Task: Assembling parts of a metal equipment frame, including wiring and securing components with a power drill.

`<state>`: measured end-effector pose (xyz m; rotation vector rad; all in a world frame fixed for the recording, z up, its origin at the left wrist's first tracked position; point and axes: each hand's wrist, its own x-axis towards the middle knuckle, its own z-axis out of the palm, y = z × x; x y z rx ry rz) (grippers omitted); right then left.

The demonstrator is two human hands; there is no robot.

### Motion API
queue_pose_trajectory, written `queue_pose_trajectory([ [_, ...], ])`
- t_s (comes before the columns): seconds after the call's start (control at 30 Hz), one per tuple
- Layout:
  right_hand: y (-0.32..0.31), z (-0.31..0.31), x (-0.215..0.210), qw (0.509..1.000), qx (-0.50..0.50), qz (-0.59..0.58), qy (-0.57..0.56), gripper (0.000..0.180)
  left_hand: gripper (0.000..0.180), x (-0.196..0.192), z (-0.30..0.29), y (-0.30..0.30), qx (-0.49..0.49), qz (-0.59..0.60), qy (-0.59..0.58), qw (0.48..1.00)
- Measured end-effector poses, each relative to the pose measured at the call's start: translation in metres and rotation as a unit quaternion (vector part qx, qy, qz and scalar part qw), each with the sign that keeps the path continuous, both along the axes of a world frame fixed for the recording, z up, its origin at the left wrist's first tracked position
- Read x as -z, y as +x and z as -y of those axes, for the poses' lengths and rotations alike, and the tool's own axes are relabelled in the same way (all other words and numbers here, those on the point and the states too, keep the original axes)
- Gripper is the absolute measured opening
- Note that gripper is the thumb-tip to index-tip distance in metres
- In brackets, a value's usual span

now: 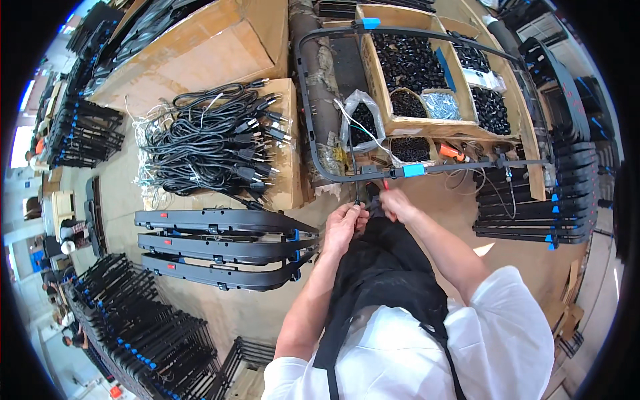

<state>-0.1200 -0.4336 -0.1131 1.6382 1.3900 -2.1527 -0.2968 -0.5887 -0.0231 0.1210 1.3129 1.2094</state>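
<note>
Currently both hands meet at the near rail of a large black frame (427, 168) that lies flat across the counter (520, 267). The left hand (343, 227) has its fingers curled shut around a thin black cable (357, 193) that runs down from the rail. The right hand (395, 203) sits just beside it, fingers pressed together on a small red-tipped part at the rail's underside; what exactly they pinch is too small to tell.

Judged from the layout, work on this frame is under way rather than finished: the cable is not yet seated along the rail, and loose white and black wires (363, 130) trail over the frame's left portion. Blue clips (413, 171) are already fitted on the near and far rails.

Three finished-looking black panels (227, 248) lie to the left, near a bundle of black power cords (207, 137). Cardboard trays of small black parts (410, 63) stand inside the frame's outline.
</note>
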Motion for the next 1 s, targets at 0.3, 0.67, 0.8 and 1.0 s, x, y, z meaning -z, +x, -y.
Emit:
queue_pose_trajectory([
  [0.3,0.021,0.075,-0.144,0.930,-0.248,0.083,0.260,0.057,0.028,-0.009,-0.006,0.011,0.002,-0.042,-0.006,0.999],
  [0.67,0.016,0.073,-0.143,0.917,-0.273,0.060,0.285,0.074,0.027,0.002,-0.011,0.023,0.005,-0.128,-0.015,0.992],
  [0.8,0.016,0.069,-0.154,0.907,-0.292,0.078,0.293,0.078,0.029,-0.008,-0.021,0.033,-0.002,-0.167,-0.033,0.985],
  [1.0,0.023,0.061,-0.159,0.845,-0.362,0.074,0.386,0.089,0.029,0.000,-0.016,0.035,0.020,-0.230,-0.022,0.973],
])
